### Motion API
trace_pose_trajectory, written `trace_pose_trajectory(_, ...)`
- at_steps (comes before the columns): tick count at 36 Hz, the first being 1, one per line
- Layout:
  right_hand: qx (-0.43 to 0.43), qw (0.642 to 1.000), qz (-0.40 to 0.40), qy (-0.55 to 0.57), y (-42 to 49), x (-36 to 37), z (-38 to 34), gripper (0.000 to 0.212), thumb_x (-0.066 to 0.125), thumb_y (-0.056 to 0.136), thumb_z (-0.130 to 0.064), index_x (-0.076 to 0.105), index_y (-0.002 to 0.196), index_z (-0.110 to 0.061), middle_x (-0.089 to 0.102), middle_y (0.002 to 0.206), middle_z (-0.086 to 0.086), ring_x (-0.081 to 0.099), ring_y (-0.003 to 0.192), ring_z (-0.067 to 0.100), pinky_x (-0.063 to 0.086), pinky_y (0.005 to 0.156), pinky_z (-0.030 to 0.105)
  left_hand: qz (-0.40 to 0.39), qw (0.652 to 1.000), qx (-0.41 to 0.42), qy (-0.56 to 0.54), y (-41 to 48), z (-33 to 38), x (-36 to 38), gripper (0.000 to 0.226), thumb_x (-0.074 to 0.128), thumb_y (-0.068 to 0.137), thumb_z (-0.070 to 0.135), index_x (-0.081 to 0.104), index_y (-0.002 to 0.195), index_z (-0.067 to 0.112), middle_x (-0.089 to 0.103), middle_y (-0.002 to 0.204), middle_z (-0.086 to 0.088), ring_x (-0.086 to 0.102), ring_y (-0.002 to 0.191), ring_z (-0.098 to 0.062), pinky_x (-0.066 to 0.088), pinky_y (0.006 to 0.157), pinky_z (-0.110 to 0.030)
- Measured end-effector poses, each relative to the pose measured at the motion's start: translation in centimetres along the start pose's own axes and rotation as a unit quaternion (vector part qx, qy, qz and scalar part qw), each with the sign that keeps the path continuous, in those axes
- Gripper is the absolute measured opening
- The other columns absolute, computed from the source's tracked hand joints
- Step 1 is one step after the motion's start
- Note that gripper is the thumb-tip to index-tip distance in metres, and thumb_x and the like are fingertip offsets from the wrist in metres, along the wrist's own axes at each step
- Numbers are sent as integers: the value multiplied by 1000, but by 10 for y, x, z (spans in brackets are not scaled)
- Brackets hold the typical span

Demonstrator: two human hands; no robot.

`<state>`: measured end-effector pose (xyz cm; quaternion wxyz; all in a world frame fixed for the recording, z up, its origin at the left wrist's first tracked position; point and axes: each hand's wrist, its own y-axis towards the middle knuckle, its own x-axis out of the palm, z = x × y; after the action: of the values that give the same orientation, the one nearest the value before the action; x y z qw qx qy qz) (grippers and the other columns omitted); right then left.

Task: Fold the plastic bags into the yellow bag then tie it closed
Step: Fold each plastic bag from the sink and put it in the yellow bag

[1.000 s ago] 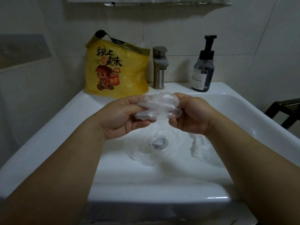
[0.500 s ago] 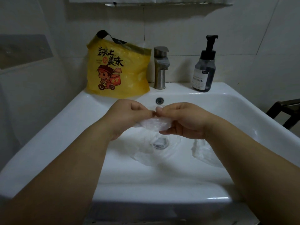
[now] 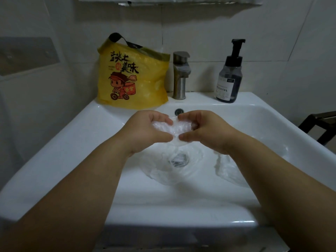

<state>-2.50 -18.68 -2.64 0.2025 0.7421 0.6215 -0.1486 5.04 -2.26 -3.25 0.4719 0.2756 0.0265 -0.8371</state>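
White porcelain lies nearest: the sink (image 3: 54, 151), with two loose clear bags flat in its basin, one spread over the drain (image 3: 160, 171) and one against the right wall (image 3: 229, 173). Above them both hands meet over the basin. The left hand (image 3: 145, 128) and the right hand (image 3: 201, 130) each curl round a crumpled bag (image 3: 172, 127), thumbs below and fingers above, pinching it between them into a small wad.

The step in hand looks like compacting this bag before it goes in. To do it well, squeeze the trapped air out toward the open end first, or the wad will spring back. Then fold it in on itself rather than only balling it, so it stays small. Keep one hand clamped on the finished wad while the other frees itself to hold the mouth of the yellow bag (image 3: 131, 79).

That bag stands farther back on the sink's rear ledge, just left of the tap (image 3: 180, 75), its top open and its black handle (image 3: 118, 38) up. Pale shapes show through its side, so it probably holds some bags already. Push the wad well down, leaving slack at the top for the knot. A soap bottle (image 3: 229, 79) stands right of the tap, well clear of the reach.
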Motion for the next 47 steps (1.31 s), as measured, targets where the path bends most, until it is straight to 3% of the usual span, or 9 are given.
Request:
trace_pose_trajectory(5, -43, 996, 35, -66, -1, -1, 1, 18, 61, 93, -22, 66, 106, -10, 57, 64, -4, 50, 44, -1, 37, 43, 8, 29, 999, 14, 8, 1, 0, -1, 14, 75, 82, 21, 73, 95, 18, 71, 85, 0, 62, 68, -4, 52, 68, -22)
trace_pose_trajectory(10, -57, 990, 62, -117, 0, -1, 2, 35, 56, 93, -38, 63, 99, -4, 61, 83, 11, 58, 72, 18, 46, 62, 26, -4, 1000, 23, 6, 0, 0, -3, 12, 65, 90, 29, 69, 93, 18, 64, 84, 0, 55, 78, -11, 44, 74, -25)
trace_pose_trajectory(13, -57, 996, 47, -46, -1, -2, 2, 15, 53, 96, -34, 61, 96, -21, 63, 89, -6, 61, 75, 9, 45, 53, 8, -19, 1000, 4, -20, 0, 2, -4, 17, 60, 94, 28, 67, 98, 13, 68, 90, -2, 62, 83, -13, 52, 79, -29)
trace_pose_trajectory(23, 3, 978, -72, 197, -2, -7, -3, 15, 57, 92, -15, 62, 87, -1, 60, 66, 6, 55, 54, 8, 48, 53, 20, -11, 982, -41, -183, -2, 12, -9, 16, 65, 87, 24, 65, 81, 10, 57, 49, 9, 50, 47, 0, 44, 47, -13)
trace_pose_trajectory(29, 26, 962, -85, 260, -4, 0, -8, 19, 49, 97, -22, 58, 84, -11, 61, 63, 1, 53, 57, 11, 46, 56, 23, -29, 897, -35, -439, 6, 13, -11, 47, 87, 48, 51, 74, 82, 22, 67, 81, 2, 62, 75, -10, 53, 64, -18)
trace_pose_trajectory(32, 4, 962, -64, 266, -4, 11, -10, 23, 46, 99, -20, 59, 84, -9, 63, 65, 2, 55, 58, 12, 44, 57, 24, -115, 940, -39, -320, 3, 7, 4, 50, 78, 64, 55, 69, 99, 21, 69, 96, -3, 63, 98, -19, 51, 91, -36)
trace_pose_trajectory(36, -23, 978, -9, 208, -3, 31, -13, 24, 48, 98, -13, 63, 98, 6, 66, 87, 26, 60, 76, 42, 53, 68, 40, -101, 959, -49, -259, -4, 18, 29, 37, 64, 77, 48, 68, 85, 13, 67, 67, 1, 64, 66, -12, 54, 64, -25)
trace_pose_trajectory(40, -26, 981, -9, 191, -3, 32, -13, 27, 50, 98, -19, 61, 78, -4, 59, 69, 8, 52, 59, 12, 40, 55, 22, -34, 953, -71, -293, 5, 18, 22, 36, 43, 100, 39, 72, 96, 18, 72, 85, -1, 64, 76, -14, 50, 71, -28)
trace_pose_trajectory(47, 32, 976, -48, 208, -1, 16, -13, 20, 56, 95, -20, 60, 79, -9, 63, 62, 1, 53, 57, 10, 43, 56, 21, 39, 937, -90, -335, 7, 17, 7, 26, 53, 96, 35, 63, 87, 13, 69, 74, 1, 63, 72, -12, 51, 64, -22)
